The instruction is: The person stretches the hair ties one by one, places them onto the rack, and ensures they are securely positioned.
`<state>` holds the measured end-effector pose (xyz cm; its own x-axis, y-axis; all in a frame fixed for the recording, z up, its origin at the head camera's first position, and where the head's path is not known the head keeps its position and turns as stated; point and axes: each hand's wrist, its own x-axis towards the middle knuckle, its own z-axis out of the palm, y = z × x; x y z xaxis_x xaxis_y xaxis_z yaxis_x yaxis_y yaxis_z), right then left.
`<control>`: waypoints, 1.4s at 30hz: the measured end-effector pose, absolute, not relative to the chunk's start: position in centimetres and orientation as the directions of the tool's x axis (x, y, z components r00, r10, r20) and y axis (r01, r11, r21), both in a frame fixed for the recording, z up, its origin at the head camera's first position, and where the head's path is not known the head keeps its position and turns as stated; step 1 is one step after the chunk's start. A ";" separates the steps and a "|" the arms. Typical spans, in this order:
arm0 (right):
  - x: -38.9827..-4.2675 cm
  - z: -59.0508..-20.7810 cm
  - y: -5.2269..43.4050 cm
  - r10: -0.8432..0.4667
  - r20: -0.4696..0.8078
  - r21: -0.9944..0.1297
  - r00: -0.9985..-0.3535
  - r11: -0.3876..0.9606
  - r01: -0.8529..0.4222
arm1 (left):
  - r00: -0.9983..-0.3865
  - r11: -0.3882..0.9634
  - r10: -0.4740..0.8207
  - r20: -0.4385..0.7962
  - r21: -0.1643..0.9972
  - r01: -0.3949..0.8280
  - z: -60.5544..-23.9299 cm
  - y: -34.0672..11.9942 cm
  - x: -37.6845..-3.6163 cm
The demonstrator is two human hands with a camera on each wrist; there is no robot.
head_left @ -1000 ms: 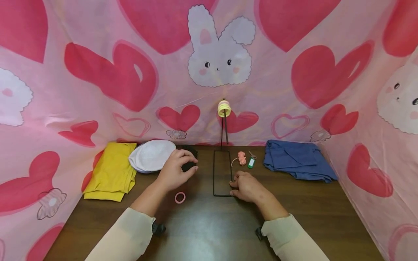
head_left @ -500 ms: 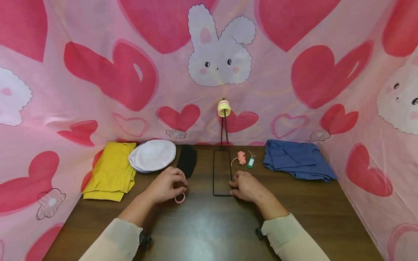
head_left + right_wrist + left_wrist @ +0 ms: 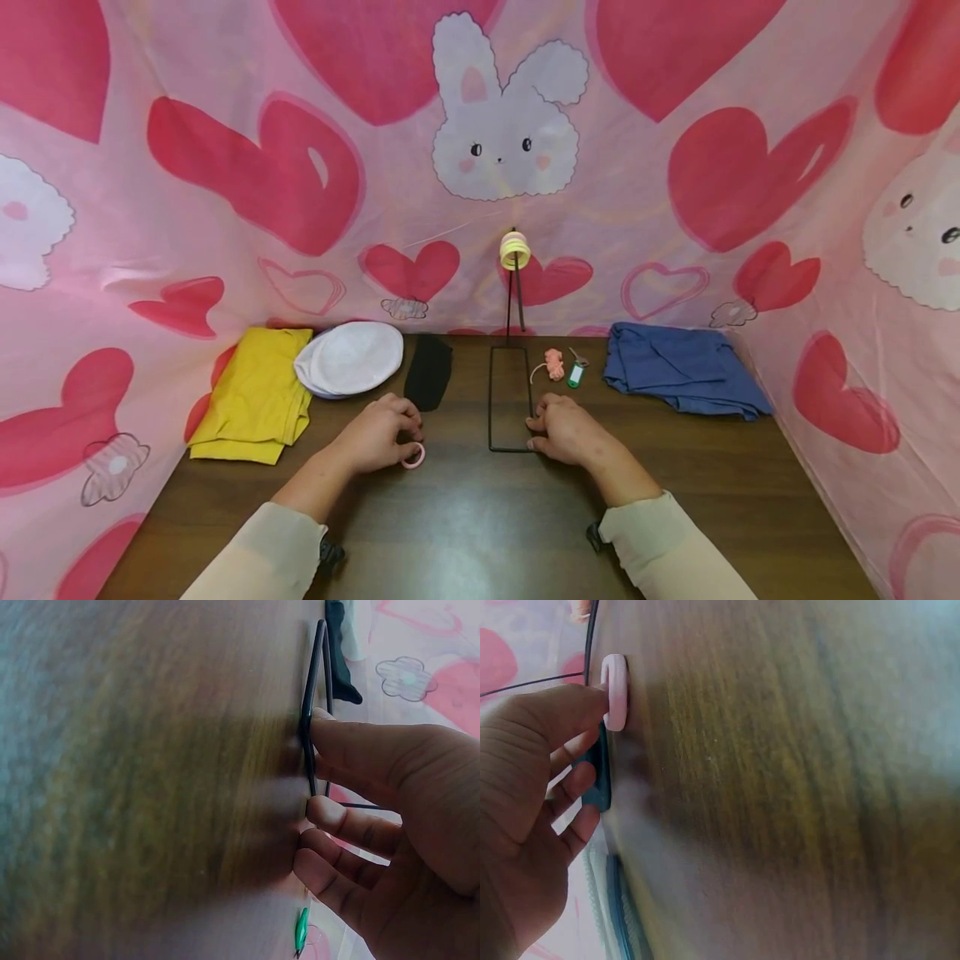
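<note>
A pink ring [image 3: 414,455] lies on the wooden table under my left hand [image 3: 381,433]. In the left wrist view the thumb tip meets the edge of the ring [image 3: 616,693]; the index finger is mostly hidden behind the thumb. The other fingers are loosely bent and hold nothing. My right hand [image 3: 567,429] pinches the right side of a black wire stand's [image 3: 491,400] rectangular base, near its front corner. The right wrist view shows the thumb against the black rod [image 3: 309,697]. Yellow and pale pink rings [image 3: 514,250] hang on the stand's upper arm.
A black cloth piece [image 3: 429,372], a white cap-like item [image 3: 356,358] and folded yellow cloth [image 3: 258,392] lie to the left. A coral figure charm [image 3: 554,364], a key with a green tag [image 3: 576,373] and folded blue cloth [image 3: 678,367] lie right. Patterned fabric [image 3: 405,183] encloses the table [image 3: 465,533].
My left hand has come from in front of the black cloth toward me and left, down to the pink ring. The right hand has stayed on the stand's base.
</note>
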<state>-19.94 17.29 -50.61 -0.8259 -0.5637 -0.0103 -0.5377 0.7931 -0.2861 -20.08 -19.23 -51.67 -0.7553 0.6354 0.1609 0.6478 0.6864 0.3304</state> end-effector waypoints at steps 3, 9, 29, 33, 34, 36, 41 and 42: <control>-19.9 -50.6 17.2 -0.560 -0.016 -0.289 -0.828 0.796 -0.533 | -0.757 0.699 0.637 0.146 0.304 0.647 -51.7 -19.1 -20.1; -19.9 -50.5 17.1 -0.547 -0.028 -0.301 -0.837 0.803 -0.515 | -0.754 0.702 0.640 0.149 0.284 0.652 -51.4 -19.0 -20.0; -19.8 -50.6 17.4 -0.560 -0.003 -0.289 -0.828 0.793 -0.535 | -0.541 0.541 0.480 0.690 0.253 0.802 -41.8 -12.6 -19.9; -19.8 -50.7 17.5 -0.574 0.008 -0.283 -0.819 0.784 -0.552 | -0.421 0.489 0.419 0.805 0.191 0.851 -39.4 -10.6 -19.7; -19.8 -50.7 17.5 -0.577 0.011 -0.280 -0.817 0.782 -0.557 | -0.392 0.478 0.403 0.827 0.176 0.861 -38.8 -10.2 -19.7; -19.9 -50.7 17.5 -0.584 0.020 -0.271 -0.812 0.778 -0.567 | -0.353 0.466 0.377 0.856 0.154 0.871 -37.6 -9.3 -19.6; -19.9 -50.8 17.5 -0.587 0.026 -0.255 -0.809 0.778 -0.574 | -0.302 0.445 0.309 0.902 0.144 0.884 -35.3 -7.3 -19.3; -19.9 -50.8 17.5 -0.585 0.022 -0.258 -0.811 0.780 -0.570 | -0.297 0.441 0.290 0.910 0.148 0.885 -34.9 -7.0 -19.2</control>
